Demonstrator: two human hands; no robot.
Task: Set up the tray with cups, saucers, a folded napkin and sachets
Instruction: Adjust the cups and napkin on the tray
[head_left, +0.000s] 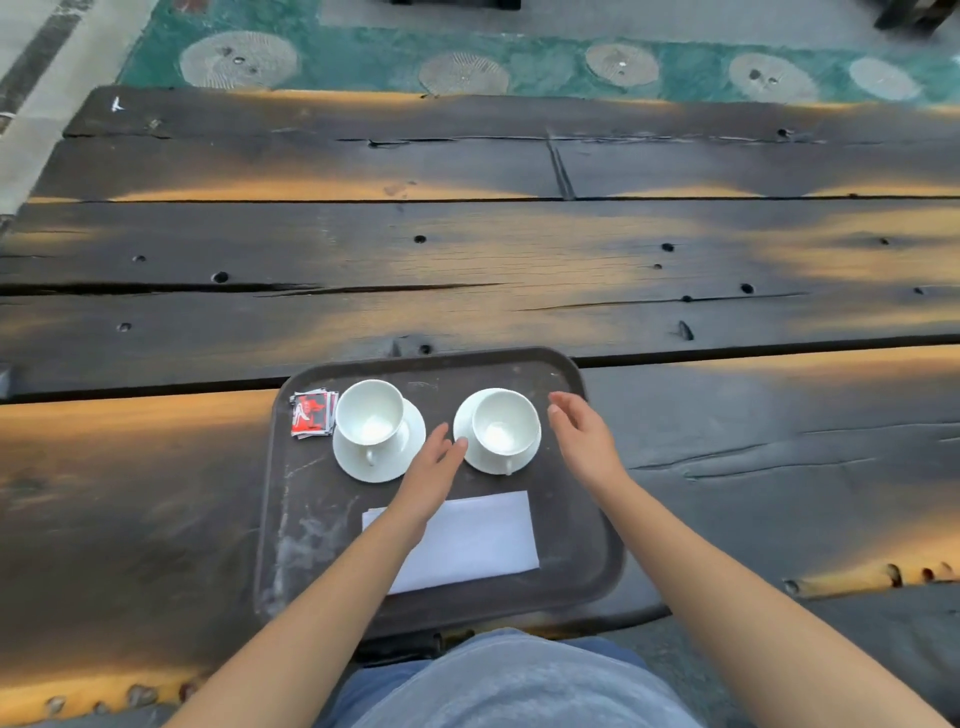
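Flanking the right cup (505, 422) on the tray (571, 519), left hand (434, 467) and right hand (582, 436) hold nothing, fingers loosely straight; left forearm (358, 577) overlaps the napkin (483, 540), sachets (313, 413) beside the left cup (370, 412).

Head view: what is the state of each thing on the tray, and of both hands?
Left cup, upright, empty, on left saucer.
Right cup, upright, empty, on right saucer.
Napkin, folded, flat on tray.
Sachets, piled at tray's far-left corner.
Left hand, open, fingertips at right saucer's edge.
Right hand, open, beside right cup, not touching.
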